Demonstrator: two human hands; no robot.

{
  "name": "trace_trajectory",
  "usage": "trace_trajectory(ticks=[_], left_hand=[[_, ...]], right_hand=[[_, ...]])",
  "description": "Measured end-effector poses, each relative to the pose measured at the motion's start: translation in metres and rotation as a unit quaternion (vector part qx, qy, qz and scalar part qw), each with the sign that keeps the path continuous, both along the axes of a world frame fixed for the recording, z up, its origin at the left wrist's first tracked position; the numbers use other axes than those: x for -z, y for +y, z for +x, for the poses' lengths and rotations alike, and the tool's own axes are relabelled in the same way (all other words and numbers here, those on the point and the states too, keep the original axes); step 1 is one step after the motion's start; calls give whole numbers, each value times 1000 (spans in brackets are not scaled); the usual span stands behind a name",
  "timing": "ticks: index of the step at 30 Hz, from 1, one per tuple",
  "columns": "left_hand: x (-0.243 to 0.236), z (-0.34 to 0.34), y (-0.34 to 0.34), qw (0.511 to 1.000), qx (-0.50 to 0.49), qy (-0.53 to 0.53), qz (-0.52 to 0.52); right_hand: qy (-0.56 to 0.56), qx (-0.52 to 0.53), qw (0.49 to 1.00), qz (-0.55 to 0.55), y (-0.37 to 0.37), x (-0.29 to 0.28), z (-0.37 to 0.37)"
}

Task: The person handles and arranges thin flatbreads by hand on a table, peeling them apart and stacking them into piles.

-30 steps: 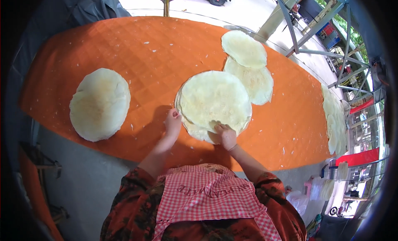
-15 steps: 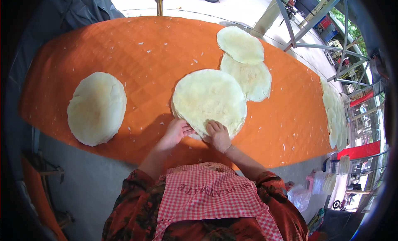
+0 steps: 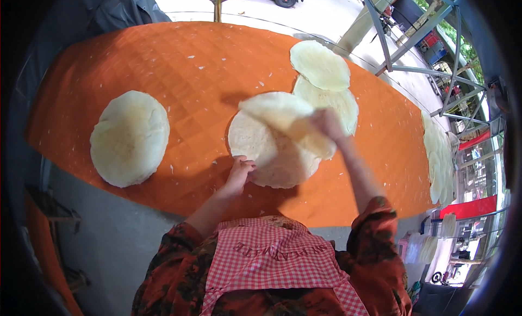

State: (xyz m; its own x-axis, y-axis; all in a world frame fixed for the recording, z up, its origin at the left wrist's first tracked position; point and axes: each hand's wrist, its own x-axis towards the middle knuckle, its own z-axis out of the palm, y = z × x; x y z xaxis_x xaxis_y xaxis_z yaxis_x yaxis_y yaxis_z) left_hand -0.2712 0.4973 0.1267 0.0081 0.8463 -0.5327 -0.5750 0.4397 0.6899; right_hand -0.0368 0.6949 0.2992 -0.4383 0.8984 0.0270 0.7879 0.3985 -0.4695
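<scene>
A pale round flatbread (image 3: 285, 117) is lifted and folding over above a stack of flatbreads (image 3: 261, 153) in front of me. Its right part is gripped by my right hand (image 3: 328, 125), which is smeared by motion. My left hand (image 3: 239, 172) rests at the stack's lower left edge, thumb and fingers apart, holding nothing. Beyond the stack, two paler rounds overlap: a nearer flatbread (image 3: 334, 105) and a farther flatbread (image 3: 319, 66). The lifted sheet hides part of the nearer one. Another flatbread pile (image 3: 129, 139) lies to the left.
The orange table (image 3: 190, 98) has a curved-looking edge and scattered pale crumbs. More thin rounds (image 3: 436, 158) overlap at its right end. Metal framework (image 3: 418, 68) stands beyond the right side. A dark cover (image 3: 109, 11) hangs at the far left.
My right hand has moved up and right from the stack's near edge, peeling the top flatbread away. A browner surface underneath now shows. My left hand has barely moved.
</scene>
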Motion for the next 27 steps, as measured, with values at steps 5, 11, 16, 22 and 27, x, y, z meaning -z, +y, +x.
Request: trace_trajectory(ticks=[5,11,16,22,27], left_hand=[[-9,7,3,1000,-19,17,6],[30,6,-14,912,-202,344,101],[3,0,-24,949,-115,291,-50],[-18,0,-24,985,-128,87,-80],[-42,-6,-13,976,-21,-197,92]], right_hand=[[-76,-1,971,229,6,-148,-17],[-79,-84,952,283,-80,-36,-49],[-177,-102,975,85,-160,118,-35],[-56,-120,977,167,-186,105,-47],[-45,-93,976,192,-168,114,-30]])
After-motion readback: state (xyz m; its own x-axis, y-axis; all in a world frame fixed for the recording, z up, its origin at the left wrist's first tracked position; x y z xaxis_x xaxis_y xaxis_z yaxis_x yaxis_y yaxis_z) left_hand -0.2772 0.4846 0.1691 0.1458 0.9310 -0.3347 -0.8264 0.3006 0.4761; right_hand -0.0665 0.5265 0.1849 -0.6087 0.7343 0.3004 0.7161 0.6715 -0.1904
